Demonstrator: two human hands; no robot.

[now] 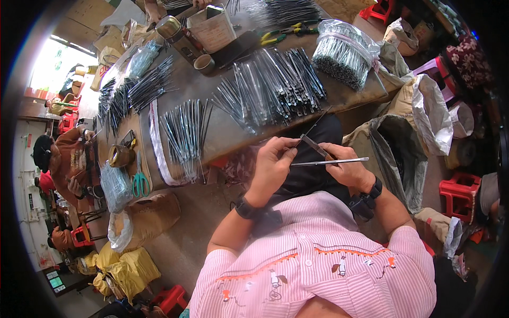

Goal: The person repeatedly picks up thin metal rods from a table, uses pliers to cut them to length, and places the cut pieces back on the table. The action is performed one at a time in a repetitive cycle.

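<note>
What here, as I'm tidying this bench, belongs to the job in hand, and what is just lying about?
Seemingly in the job:
Silver rod and flat-bladed tool, at the left hand and right hand
Loose metal rods

Seemingly lying about:
Teal scissors
Tape roll
Brown cup

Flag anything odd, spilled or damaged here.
Nothing looks spilled or clearly damaged. Slightly untidy: the thin metal rods at front left lie splayed at mixed angles, unlike the plastic-wrapped bundle at far right. The silver rod by the right hand looks straight.
</note>
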